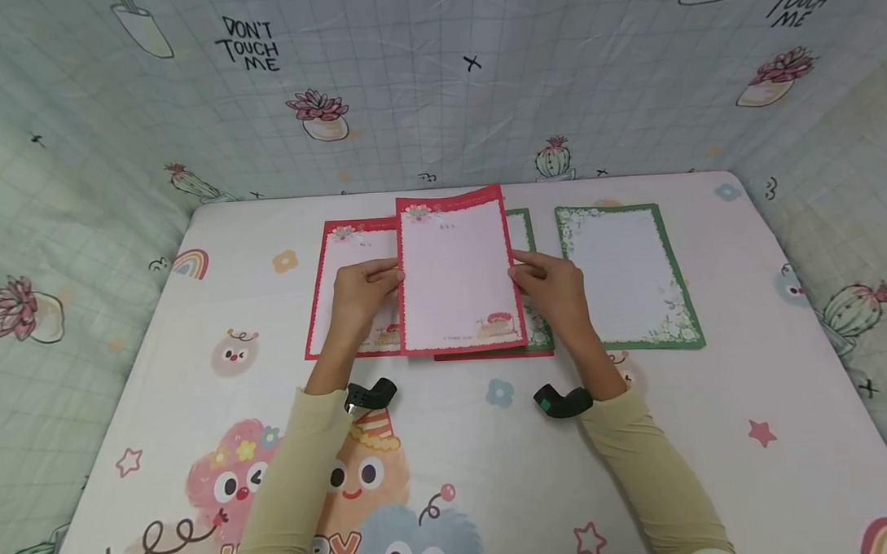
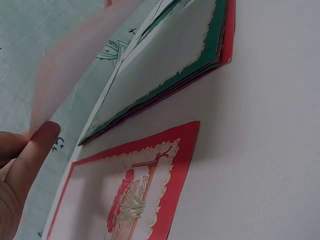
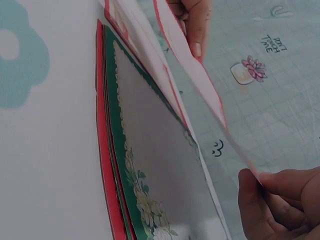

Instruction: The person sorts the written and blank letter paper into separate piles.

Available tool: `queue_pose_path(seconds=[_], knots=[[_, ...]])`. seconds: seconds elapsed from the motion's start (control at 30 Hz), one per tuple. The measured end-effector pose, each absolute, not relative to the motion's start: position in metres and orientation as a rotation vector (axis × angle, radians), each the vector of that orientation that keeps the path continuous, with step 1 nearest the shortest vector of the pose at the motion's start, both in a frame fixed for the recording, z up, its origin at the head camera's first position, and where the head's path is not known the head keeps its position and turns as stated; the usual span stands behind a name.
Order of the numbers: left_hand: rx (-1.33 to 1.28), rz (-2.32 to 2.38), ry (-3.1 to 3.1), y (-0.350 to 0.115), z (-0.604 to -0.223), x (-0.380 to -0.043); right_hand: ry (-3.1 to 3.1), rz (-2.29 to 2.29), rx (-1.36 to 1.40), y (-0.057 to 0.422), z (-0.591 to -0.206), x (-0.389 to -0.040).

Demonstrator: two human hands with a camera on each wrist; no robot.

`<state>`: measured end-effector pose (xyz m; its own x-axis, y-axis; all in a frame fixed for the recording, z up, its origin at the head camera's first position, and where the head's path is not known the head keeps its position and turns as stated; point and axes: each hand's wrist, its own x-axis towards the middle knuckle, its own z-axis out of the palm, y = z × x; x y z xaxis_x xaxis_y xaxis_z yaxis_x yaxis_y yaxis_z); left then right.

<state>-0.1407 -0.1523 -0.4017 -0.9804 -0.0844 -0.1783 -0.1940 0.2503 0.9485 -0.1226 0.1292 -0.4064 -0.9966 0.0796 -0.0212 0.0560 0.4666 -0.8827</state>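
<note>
Between both hands is a red-bordered sheet of paper point(image 1: 458, 276), raised over the table with its printed side toward the head camera. My left hand point(image 1: 362, 300) pinches its left edge between thumb and fingers. The opposite edge is pinched by my right hand point(image 1: 554, 293). Below it is a stack of sheets, a green-bordered sheet point(image 3: 150, 125) on top and red edges underneath, mostly hidden in the head view. To the left, another red-bordered sheet point(image 2: 125, 190) lies flat, partly behind the left hand. A separate green-bordered sheet point(image 1: 627, 279) lies to the right.
The white table point(image 1: 678, 481) has a cartoon-print cover. A grid-patterned curtain point(image 1: 437, 106) with cactus drawings rises behind it and along both sides. Dark wrist devices point(image 1: 563, 401) sit on both wrists, beside the sleeves.
</note>
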Motion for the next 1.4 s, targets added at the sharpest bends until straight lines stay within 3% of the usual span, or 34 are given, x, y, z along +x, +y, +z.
queue_pose_path(seconds=[0.57,0.9,1.4], knots=[[-0.337,2.167,2.244,-0.149,-0.412,-0.136,-2.419,1.704,-0.076,0.123,-0.414,-0.128],[-0.197,2.186,2.260,-0.150,-0.412,-0.135,-2.347,1.766,-0.074,0.119,-0.415,-0.129],[-0.340,2.206,2.286,-0.162,-0.410,-0.134,-2.302,1.808,-0.061,0.103,-0.422,-0.130]])
